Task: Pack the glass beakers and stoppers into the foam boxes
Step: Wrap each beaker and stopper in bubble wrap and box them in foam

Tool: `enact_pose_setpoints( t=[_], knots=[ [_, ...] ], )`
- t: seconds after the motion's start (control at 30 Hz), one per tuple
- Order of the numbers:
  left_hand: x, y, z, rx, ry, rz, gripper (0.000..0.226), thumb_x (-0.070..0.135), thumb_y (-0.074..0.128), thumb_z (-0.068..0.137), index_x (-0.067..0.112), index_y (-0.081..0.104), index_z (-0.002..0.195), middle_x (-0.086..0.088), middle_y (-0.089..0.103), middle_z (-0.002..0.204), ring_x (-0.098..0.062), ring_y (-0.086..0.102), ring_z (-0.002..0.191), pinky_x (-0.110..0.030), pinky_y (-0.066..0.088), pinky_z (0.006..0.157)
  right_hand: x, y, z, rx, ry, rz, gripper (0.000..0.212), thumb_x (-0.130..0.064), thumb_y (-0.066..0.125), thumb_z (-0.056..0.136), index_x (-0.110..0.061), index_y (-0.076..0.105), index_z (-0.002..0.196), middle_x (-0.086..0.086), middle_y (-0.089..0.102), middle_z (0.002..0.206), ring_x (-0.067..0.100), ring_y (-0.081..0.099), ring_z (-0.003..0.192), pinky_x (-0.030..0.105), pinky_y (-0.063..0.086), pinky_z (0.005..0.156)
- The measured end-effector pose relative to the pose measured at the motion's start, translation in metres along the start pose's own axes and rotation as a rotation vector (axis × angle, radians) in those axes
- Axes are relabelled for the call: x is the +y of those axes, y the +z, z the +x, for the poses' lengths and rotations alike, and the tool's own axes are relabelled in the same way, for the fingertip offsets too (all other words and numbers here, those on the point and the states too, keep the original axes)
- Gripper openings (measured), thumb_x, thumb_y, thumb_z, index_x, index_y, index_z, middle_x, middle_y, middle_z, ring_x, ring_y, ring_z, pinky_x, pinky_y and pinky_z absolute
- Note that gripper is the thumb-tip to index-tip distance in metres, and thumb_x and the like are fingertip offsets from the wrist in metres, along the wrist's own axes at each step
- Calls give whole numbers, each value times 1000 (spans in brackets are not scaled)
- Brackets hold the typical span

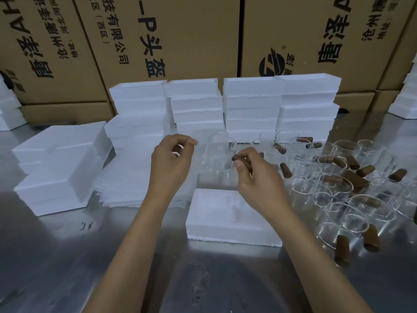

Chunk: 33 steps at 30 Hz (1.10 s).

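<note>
My left hand point(172, 160) holds a clear glass beaker point(216, 154) by its closed end, above the table and turned on its side. A small brown patch shows between that hand's curled fingers. The beaker's mouth faces my right hand point(256, 175), which pinches a brown stopper point(239, 158) right at the rim. Just below both hands lies an open white foam box point(212, 224) with a moulded recess. Several more beakers point(336, 186) and loose stoppers point(355, 181) are spread over the table to the right.
Stacks of white foam boxes point(252, 102) form a wall behind the hands. To the left lie foam lids point(56, 168) and a pile of thin foam sheets point(135, 188). Brown cartons point(191, 37) rise at the back. Everything rests on a steel table point(214, 279).
</note>
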<state>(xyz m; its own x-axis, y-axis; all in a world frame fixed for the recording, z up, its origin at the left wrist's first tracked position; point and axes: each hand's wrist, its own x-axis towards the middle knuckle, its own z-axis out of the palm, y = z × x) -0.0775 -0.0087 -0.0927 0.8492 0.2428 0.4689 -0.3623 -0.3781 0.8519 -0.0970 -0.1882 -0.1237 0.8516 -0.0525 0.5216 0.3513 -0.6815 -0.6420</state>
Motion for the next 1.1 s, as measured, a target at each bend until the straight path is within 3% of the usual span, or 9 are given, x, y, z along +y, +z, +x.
enact_pose_setpoints(
  t=[0.2, 0.37, 0.47, 0.57, 0.67, 0.83, 0.93, 1.0, 1.1],
  knots=[
    [16, 11, -16, -160, 174, -35, 12, 21, 66, 94, 19, 77, 90, 9, 70, 92, -4, 62, 83, -18, 45, 71, 2, 4, -2, 2, -93, -172, 12, -26, 46, 100, -22, 57, 101, -9, 61, 89, 13, 53, 83, 32, 37, 62],
    [27, 23, -33, -459, 140, -118, 9, 19, 72, 89, 20, 80, 84, 7, 74, 82, -10, 67, 79, -17, 49, 72, -1, 0, 7, 4, 436, 594, 14, -20, 57, 94, -11, 66, 86, -10, 59, 63, 10, 51, 61, 30, 41, 65],
    [30, 26, -38, -539, 61, -195, 11, 16, 68, 90, 14, 79, 91, 2, 76, 80, -14, 72, 76, -23, 55, 67, 0, -8, 9, -86, 595, 959, 22, -16, 54, 70, -6, 67, 85, 8, 63, 75, 22, 54, 75, 35, 42, 72],
    [32, 23, -35, -197, 143, -211, 12, 14, 63, 89, 16, 74, 90, 4, 74, 81, -15, 69, 75, -31, 55, 64, 6, -12, 12, -164, 506, 1070, 18, -8, 53, 94, -5, 70, 99, 16, 71, 97, 31, 65, 90, 40, 51, 81],
    [25, 8, -21, 197, 336, 0, 25, 19, 65, 92, 21, 61, 116, 9, 61, 113, -8, 59, 104, -21, 48, 87, 10, -17, 11, -309, 417, 1090, 25, -7, 46, 101, -8, 70, 105, 9, 76, 95, 22, 71, 83, 34, 58, 73],
    [6, -18, 1, -132, -51, -56, 73, 62, 64, 82, 40, 37, 146, 14, 46, 147, -1, 46, 128, -13, 38, 99, 12, -22, 5, -573, 306, 1075, 17, -12, 49, 97, -6, 63, 105, 3, 72, 80, 14, 66, 60, 25, 45, 47],
    [1, -20, 1, -315, -211, -215, 53, 68, 69, 72, 56, 58, 122, 20, 63, 130, 1, 61, 115, -29, 45, 102, 9, -19, 4, -612, 295, 1060, 26, -22, 52, 99, -10, 59, 120, 10, 73, 96, 21, 66, 58, 31, 43, 47],
    [1, -16, -3, -368, -257, -297, 33, 68, 73, 64, 65, 64, 95, 35, 68, 106, 16, 63, 97, -17, 46, 87, 8, -16, 2, -620, 302, 1030, 25, -27, 52, 102, -14, 63, 120, 26, 68, 108, 22, 63, 57, 32, 42, 51],
    [-2, -8, -6, -420, -313, -396, 64, 67, 79, 57, 53, 59, 116, 38, 66, 102, 21, 60, 95, -7, 48, 78, 6, -11, -2, -595, 345, 1063, 31, -32, 59, 96, -11, 67, 117, 50, 49, 116, 23, 57, 57, 29, 43, 46]
  ],
)
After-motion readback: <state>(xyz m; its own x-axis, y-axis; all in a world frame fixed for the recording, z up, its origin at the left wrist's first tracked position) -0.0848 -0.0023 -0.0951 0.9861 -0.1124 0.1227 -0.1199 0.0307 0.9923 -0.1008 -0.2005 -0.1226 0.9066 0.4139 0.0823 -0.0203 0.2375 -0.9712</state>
